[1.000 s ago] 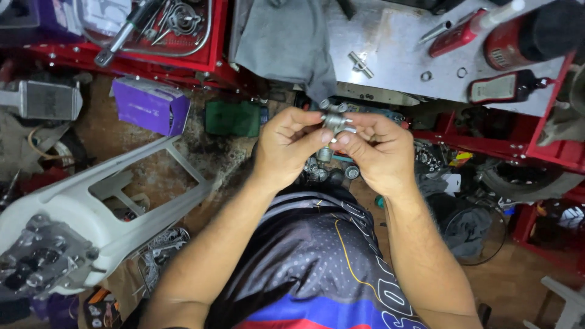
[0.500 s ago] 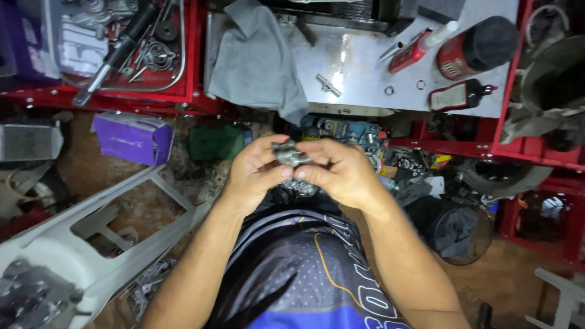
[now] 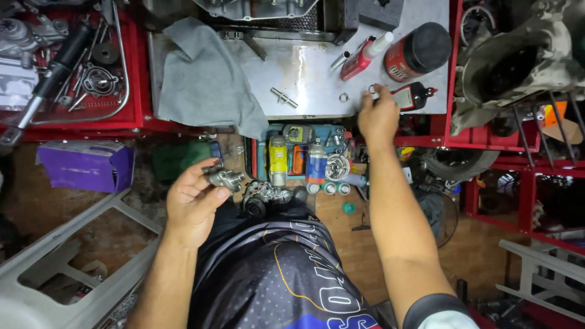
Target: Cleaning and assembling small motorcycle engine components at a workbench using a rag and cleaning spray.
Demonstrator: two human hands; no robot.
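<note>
While the left hand (image 3: 194, 207) curled shut around a small metal part (image 3: 224, 178) near the lap, the right hand (image 3: 378, 116) reached far forward, fingertips pinching at a small ring (image 3: 372, 89) on the steel tray (image 3: 304, 67); whether it had hold was unclear.

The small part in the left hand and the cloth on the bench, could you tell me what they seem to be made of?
Small part in the left hand: likely bare cast metal, silvery grey with dull glints. Cloth: apparently soft woven fabric, matte grey, draped in folds over the bench edge.
</note>
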